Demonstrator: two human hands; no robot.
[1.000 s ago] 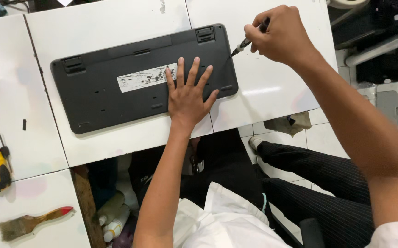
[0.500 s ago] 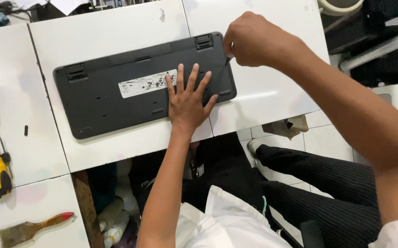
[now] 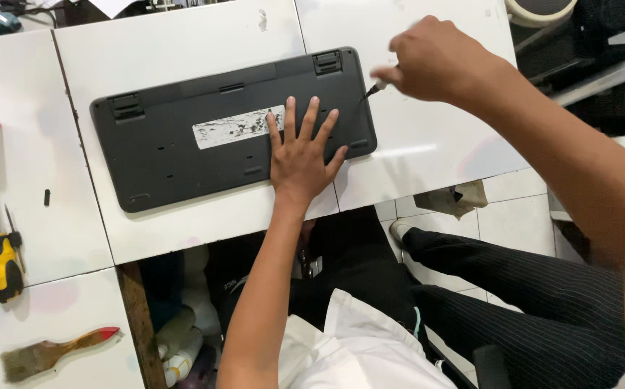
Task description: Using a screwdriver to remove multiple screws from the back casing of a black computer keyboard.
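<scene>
Under the flat left hand [image 3: 301, 155] lies the keyboard [image 3: 182, 155], back up: matt dark grey plastic, smooth, with a worn, scuffed paper label [image 3: 237, 127] just left of the fingers. The right hand [image 3: 435, 61] closes on a screwdriver [image 3: 374, 89] whose thin metal tip shows below the fist. Beneath both, the table [image 3: 427, 151] is glossy white laminate, chipped in spots. Far left of the grip lie a yellow-and-black plastic-handled screwdriver [image 3: 4, 263] and a wooden-handled brush [image 3: 53, 351].

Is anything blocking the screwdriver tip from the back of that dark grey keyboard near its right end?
Nothing visible does: the small screwdriver in the right hand meets the dark grey keyboard beside the flat left hand.
</scene>
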